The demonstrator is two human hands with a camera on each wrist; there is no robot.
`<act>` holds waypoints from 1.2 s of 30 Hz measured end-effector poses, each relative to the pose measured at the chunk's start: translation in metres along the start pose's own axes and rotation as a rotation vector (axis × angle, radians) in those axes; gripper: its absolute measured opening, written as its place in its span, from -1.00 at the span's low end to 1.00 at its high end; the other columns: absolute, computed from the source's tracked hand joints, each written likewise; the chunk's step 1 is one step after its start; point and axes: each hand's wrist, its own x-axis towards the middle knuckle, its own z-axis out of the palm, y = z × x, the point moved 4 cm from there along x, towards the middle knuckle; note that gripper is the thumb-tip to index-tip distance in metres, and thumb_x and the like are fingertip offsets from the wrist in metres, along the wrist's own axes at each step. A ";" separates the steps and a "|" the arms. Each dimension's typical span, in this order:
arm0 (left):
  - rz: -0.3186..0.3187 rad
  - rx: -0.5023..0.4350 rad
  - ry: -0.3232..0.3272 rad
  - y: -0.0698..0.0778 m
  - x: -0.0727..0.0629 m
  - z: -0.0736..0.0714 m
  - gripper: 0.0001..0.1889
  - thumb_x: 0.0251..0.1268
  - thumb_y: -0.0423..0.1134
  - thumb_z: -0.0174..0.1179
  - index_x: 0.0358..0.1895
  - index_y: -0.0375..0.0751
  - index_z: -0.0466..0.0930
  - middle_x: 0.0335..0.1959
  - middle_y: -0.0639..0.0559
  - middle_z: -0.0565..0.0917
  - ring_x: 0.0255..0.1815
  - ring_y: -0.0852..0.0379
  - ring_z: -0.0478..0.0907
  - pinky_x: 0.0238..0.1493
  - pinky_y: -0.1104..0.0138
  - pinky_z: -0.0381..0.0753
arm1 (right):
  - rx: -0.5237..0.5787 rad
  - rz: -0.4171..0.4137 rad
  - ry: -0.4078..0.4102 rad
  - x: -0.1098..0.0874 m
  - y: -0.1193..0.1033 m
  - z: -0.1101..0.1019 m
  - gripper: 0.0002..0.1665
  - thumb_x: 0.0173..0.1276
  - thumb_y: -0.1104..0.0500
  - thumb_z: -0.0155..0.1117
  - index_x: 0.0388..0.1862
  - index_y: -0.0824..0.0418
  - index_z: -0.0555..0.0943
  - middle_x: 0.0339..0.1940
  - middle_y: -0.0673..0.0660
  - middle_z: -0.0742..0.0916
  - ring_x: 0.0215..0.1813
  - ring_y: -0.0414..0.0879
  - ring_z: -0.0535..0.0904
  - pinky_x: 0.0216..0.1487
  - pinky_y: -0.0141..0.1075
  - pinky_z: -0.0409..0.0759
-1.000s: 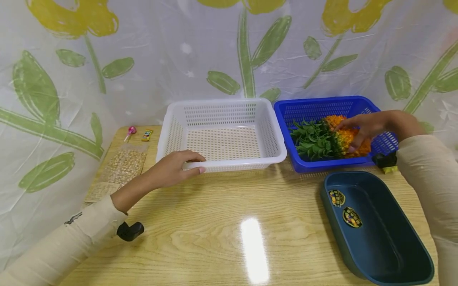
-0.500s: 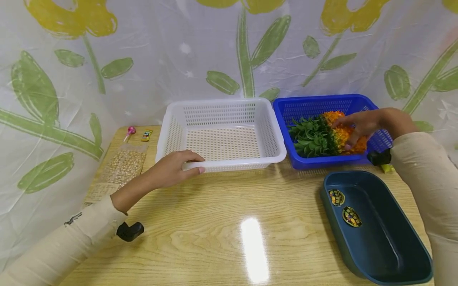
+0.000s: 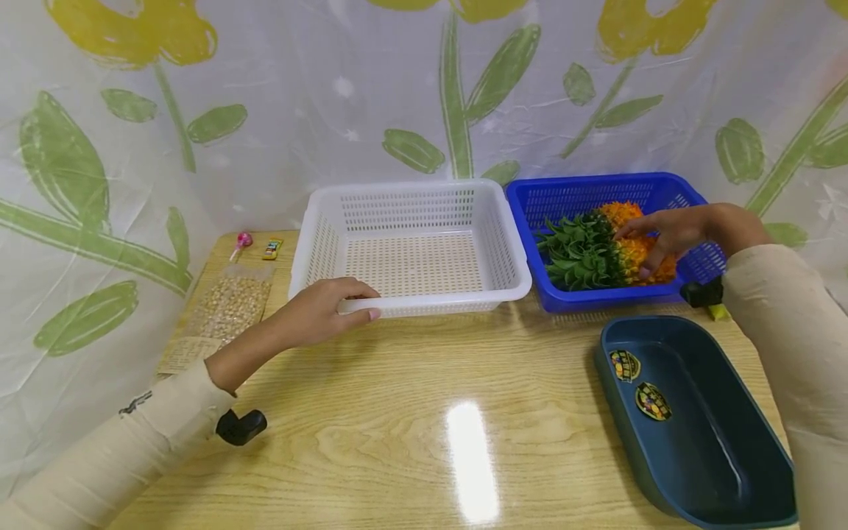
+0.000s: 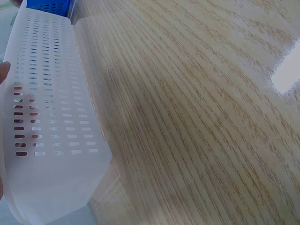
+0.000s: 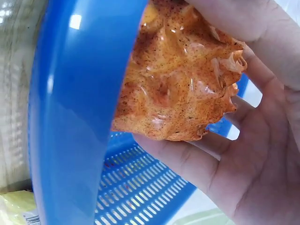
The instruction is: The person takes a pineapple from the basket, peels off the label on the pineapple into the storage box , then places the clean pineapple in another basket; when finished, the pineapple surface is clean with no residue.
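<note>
My left hand [image 3: 324, 313] holds the near rim of a white perforated plastic basket [image 3: 437, 302], thumb in front and fingers over the edge. In the left wrist view that basket's outer wall [image 4: 51, 108] shows, with only bits of fingers at the frame's edge. A pineapple [image 3: 631, 259] with green leaves and an orange, glossy body lies on its side in the blue basket [image 3: 589, 300]. My right hand [image 3: 689, 230] grips its body from above; in the right wrist view, thumb and fingers curl round the bumpy orange end [image 5: 173, 79].
A dark teal tub [image 3: 702, 427] with two stickers stands front right. At the back left lie a bag of pale kernels [image 3: 232, 302], a pink lollipop [image 3: 244, 240] and a small yellow packet [image 3: 272, 249]. A yellow-green wrapper [image 5: 18, 206] lies beside the blue basket.
My right hand, the pineapple and the blue basket have shifted slightly left and back, mostly in the first half second. The left hand and the white basket have stayed put.
</note>
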 end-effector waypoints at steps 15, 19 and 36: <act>-0.012 0.000 -0.005 -0.001 0.002 0.000 -0.66 0.44 0.01 0.23 0.09 -0.09 0.69 0.03 0.03 0.73 0.08 0.04 0.64 0.13 0.04 0.60 | 0.051 0.072 -0.095 0.004 0.001 -0.002 0.19 0.36 0.07 0.41 0.62 0.38 -0.18 0.55 0.61 -0.18 0.50 0.62 -0.09 0.24 0.26 0.50; -0.014 0.004 -0.004 0.000 0.002 0.000 -0.65 0.43 0.01 0.24 0.10 -0.11 0.68 0.03 0.03 0.73 0.08 0.03 0.64 0.13 0.04 0.60 | 0.065 0.077 -0.109 0.004 0.000 -0.002 0.15 0.40 0.02 0.37 0.63 0.35 -0.16 0.56 0.59 -0.19 0.51 0.60 -0.07 0.25 0.21 0.52; -0.018 -0.002 -0.001 0.002 0.000 0.000 -0.67 0.43 0.00 0.25 0.09 -0.09 0.69 0.01 0.05 0.72 0.06 0.05 0.64 0.12 0.05 0.61 | 0.118 0.058 -0.033 0.004 0.004 0.003 0.09 0.38 0.01 0.39 0.63 0.34 -0.04 0.52 0.64 0.03 0.49 0.59 0.01 0.21 0.21 0.55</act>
